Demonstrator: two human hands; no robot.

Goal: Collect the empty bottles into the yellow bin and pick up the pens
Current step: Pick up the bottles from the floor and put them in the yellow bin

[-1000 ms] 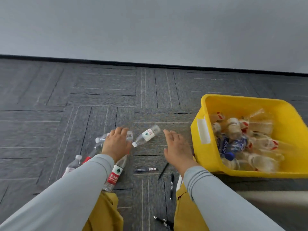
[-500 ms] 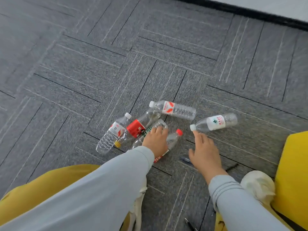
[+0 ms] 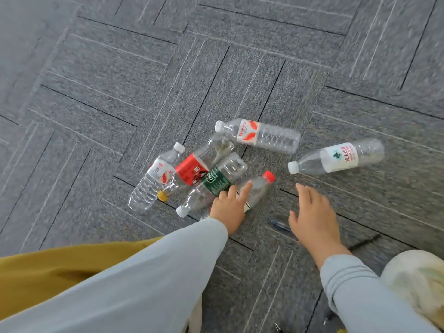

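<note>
Grey ribbed carpet tiles [image 3: 120, 92]: wide bare stretch above and left of clutter. Six clear plastic bottles lie sideways mid-frame, five clustered, white-label bottle [image 3: 336, 156] apart at right. Left hand [image 3: 229, 206] spread, fingertips on red-capped bottle [image 3: 255, 192] (no grasp). Right hand [image 3: 312, 217] open, hovering over dark blurred pen [image 3: 280, 225].

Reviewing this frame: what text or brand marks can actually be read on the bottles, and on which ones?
"Wahaha", roughly: orange-and-white label on the far bottle.
Red Chinese characters, too blurred to read: white-label bottle at right.
White logo letters, unreadable: green-label bottle.
Small marks, unreadable: red-label bottle and leftmost bottle.
Red-capped bottle: label hidden by the left hand.
</note>
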